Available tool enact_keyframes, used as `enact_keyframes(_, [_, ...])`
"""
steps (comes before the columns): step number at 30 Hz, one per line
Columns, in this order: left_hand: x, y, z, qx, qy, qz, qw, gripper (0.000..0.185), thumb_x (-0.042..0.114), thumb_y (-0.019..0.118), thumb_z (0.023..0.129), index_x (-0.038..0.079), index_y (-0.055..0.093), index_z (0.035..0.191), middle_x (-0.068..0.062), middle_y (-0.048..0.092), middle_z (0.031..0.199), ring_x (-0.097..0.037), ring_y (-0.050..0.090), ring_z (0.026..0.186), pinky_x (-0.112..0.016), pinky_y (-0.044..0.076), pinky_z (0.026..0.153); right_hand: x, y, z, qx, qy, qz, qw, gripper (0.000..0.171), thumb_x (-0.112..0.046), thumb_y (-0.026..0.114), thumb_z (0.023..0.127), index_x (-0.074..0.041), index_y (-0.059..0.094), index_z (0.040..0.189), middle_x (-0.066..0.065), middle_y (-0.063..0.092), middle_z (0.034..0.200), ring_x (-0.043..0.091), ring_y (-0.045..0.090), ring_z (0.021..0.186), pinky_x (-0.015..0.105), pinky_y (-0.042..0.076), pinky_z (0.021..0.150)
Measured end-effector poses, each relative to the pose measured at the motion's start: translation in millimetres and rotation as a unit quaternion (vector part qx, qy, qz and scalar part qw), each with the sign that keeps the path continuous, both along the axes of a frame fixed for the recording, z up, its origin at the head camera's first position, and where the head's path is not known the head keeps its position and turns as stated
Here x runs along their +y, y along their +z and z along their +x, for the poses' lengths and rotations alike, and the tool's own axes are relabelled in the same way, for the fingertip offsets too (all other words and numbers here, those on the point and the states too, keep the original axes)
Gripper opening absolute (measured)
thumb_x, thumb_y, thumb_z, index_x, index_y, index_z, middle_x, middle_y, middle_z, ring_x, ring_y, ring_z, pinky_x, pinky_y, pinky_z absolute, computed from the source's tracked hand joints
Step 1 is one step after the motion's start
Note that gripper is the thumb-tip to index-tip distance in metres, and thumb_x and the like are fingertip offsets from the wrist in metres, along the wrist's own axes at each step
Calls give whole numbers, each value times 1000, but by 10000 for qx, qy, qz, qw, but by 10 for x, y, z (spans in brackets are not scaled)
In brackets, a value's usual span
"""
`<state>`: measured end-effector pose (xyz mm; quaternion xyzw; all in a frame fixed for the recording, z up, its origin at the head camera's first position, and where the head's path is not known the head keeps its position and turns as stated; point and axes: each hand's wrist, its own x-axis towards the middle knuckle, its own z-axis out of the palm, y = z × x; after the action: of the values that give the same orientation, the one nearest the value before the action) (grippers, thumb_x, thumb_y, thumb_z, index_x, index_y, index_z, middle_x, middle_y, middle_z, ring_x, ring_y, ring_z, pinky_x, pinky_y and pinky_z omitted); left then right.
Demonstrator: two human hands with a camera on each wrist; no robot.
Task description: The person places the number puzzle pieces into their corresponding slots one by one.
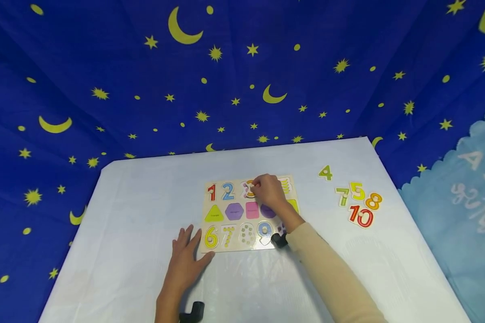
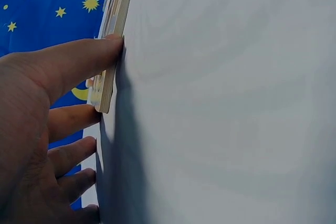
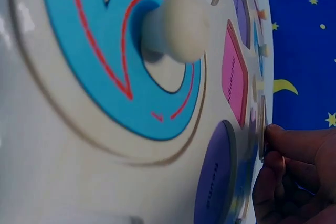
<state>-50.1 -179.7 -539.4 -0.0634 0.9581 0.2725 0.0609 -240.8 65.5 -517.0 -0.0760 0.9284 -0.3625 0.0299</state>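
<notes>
A wooden number-and-shape puzzle board (image 1: 236, 248) lies in the middle of a white table (image 1: 137, 202). My right hand (image 1: 253, 185) reaches over the board's top row and pinches an orange number 3 piece (image 1: 249, 184) at its slot. In the right wrist view the curled fingers (image 3: 294, 145) hold the thin piece (image 3: 261, 124) by its edge, beyond a blue 9 (image 3: 94, 72) with a white knob. My left hand (image 1: 191, 240) lies flat on the table, fingers straight. Its thumb (image 2: 79, 59) touches the board's edge (image 2: 105, 95) at the near left corner.
Loose number pieces lie on the table right of the board: a green 4 (image 1: 325, 172), a 7 (image 1: 342, 196), a yellow 5 (image 1: 357, 190), an orange 8 (image 1: 373, 201) and a red 10 (image 1: 361, 216). Blue star-and-moon cloth (image 1: 242, 67) hangs behind.
</notes>
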Motion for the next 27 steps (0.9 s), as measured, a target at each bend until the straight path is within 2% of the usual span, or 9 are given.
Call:
enact_keyframes(7, [-14,-18,26,9,-49,-88,9999,81,42,77,78,5,45,143,-16,24,155,-36,5,144,-55,2,115,-93,-41,18,-325,39,113,9994,16,-17,72,85,-5,74,95,0,64,77,15,58,69,28,49,63])
enact_keyframes(11, [-5,-19,19,69,-71,-36,9999,82,42,77,78,4,45,143,-17,25,155,-37,6,144,-55,3,114,-132,-47,11,-360,51,137,9992,16,-18,71,85,-5,73,95,-1,62,73,15,57,68,28,48,62])
enact_keyframes(17, [4,-21,36,20,-47,-94,9999,82,44,76,79,5,44,144,-17,24,155,-37,6,144,-55,3,114,-171,-78,36,-475,91,295,9984,15,-17,70,86,-6,73,97,-2,62,77,14,58,70,27,48,61])
enact_keyframes(27, [-15,-29,24,198,-83,-40,9998,81,44,76,79,6,44,144,-16,25,155,-35,6,145,-53,3,115,-147,-60,12,-310,235,246,9989,16,-16,69,85,-4,73,96,-1,61,74,15,57,67,28,47,60])
